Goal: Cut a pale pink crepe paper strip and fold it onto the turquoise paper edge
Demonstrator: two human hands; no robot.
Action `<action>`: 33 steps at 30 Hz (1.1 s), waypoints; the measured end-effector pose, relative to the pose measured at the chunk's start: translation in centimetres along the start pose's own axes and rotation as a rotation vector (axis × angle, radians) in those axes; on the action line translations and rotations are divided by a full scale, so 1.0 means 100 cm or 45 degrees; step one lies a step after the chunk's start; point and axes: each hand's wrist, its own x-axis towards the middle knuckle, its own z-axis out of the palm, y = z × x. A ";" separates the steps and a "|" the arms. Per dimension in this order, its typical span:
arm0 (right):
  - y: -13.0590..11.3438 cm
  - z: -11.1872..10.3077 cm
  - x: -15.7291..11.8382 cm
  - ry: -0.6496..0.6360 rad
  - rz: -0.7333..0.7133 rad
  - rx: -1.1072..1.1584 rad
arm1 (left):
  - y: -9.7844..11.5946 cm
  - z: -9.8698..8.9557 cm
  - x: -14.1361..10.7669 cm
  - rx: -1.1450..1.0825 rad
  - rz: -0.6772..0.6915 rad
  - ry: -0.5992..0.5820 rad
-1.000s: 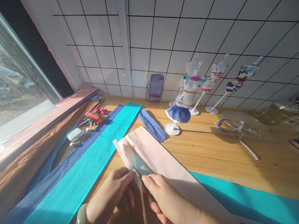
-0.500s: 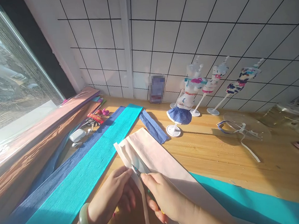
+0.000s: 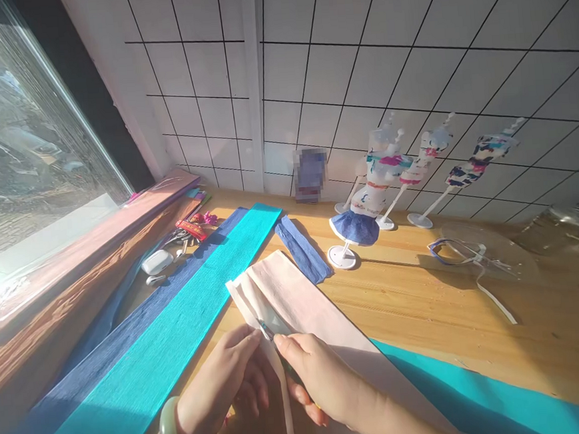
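Note:
My right hand [image 3: 322,375] is closed round a pair of scissors [image 3: 265,330]; their blades lie at the edge of a pale pink sheet of paper [image 3: 306,302], while the handles are mostly hidden in my palm. With thumb and fingers, my left hand [image 3: 226,376] pinches the sheet's left edge close to the blade tips. A narrow pale strip [image 3: 287,411] hangs from the cut between my two hands. A green bangle [image 3: 171,432] circles my left wrist.
Left lie turquoise [image 3: 178,326] and blue crepe paper, an earbud case [image 3: 157,261] and keys [image 3: 190,231]. A folded blue piece [image 3: 305,249] lies ahead. Small dress forms stand by the tiled wall, one wearing a blue skirt [image 3: 355,227]. Turquoise paper [image 3: 483,389] spreads at right.
The whole view has shifted slightly, so everything appears a little further right and lower. Both hands keep their hold on the paper and scissors, with the blades still at the paper's edge.

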 end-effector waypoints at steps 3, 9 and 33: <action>0.003 0.001 0.002 0.007 -0.023 -0.001 | -0.001 0.000 0.001 -0.015 -0.004 0.003; 0.004 0.002 0.004 0.015 -0.029 -0.009 | 0.000 0.000 -0.001 0.010 -0.012 0.023; -0.005 0.002 0.012 -0.001 -0.077 0.002 | 0.004 0.003 -0.005 0.021 -0.034 0.025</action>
